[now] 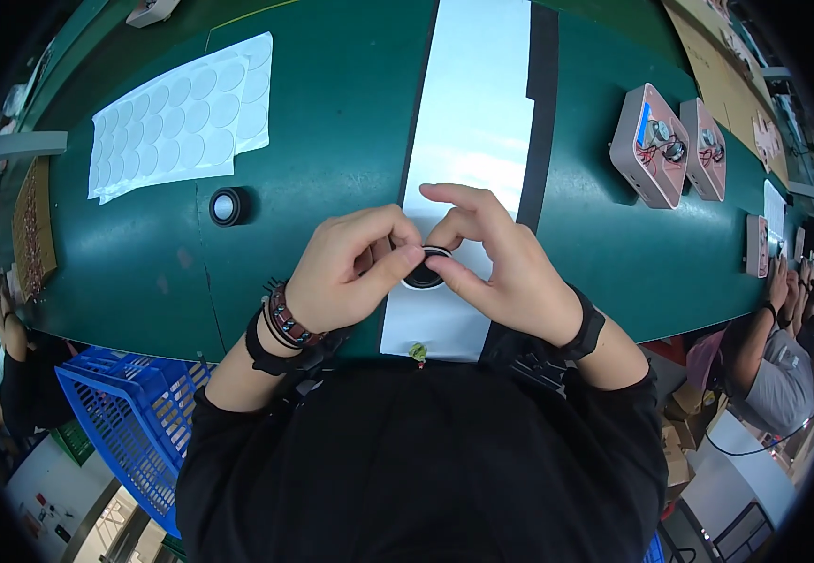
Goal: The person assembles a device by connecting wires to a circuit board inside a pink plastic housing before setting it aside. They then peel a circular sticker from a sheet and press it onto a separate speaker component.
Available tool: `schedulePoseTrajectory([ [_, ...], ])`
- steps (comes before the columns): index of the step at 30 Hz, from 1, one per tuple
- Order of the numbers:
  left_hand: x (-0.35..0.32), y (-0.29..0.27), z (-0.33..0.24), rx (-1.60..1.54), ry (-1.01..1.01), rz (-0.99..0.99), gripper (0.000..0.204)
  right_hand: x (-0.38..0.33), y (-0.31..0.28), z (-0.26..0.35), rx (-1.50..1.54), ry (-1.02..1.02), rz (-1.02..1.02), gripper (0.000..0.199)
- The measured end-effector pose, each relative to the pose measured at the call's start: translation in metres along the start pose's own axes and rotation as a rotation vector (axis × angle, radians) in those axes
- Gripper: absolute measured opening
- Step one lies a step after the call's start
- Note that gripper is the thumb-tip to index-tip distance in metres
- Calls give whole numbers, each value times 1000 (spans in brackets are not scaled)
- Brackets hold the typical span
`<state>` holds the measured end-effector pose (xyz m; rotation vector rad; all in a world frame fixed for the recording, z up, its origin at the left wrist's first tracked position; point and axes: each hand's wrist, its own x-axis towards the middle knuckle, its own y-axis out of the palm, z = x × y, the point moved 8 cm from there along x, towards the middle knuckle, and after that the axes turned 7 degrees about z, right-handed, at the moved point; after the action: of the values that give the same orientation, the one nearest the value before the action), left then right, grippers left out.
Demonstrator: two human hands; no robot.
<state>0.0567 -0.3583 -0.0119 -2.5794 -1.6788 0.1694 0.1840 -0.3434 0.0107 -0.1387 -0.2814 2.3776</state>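
A small round black part with a white rim point(420, 279) is between my hands, above the white strip in front of my body. My left hand point(346, 272) is closed, its thumb and forefinger pinching the left side of the rim. My right hand point(512, 272) has its thumb against the part's right side and a curled finger at the far edge; another finger stretches away from it. My fingers hide some of the part. Left of my hands, a short black cylinder with a pale round top point(228, 206) stands on the green table.
A long white strip point(463, 113) with dark edges runs down the green table point(332, 113). Sheets of round clear stickers point(177, 117) lie at the far left. Pink housings with wires inside point(651, 145) stand at the right. A blue crate point(135, 413) sits below the table's near-left edge. Other people work at both sides.
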Motion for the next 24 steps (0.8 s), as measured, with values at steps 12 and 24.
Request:
schedulePoseTrajectory([
  [12, 1, 11, 1, -169, -4, 38, 22, -6, 0, 4, 33, -23, -1, 65],
  [24, 4, 20, -4, -239, 4, 55, 19, -14, -3, 6, -23, -29, -27, 75],
])
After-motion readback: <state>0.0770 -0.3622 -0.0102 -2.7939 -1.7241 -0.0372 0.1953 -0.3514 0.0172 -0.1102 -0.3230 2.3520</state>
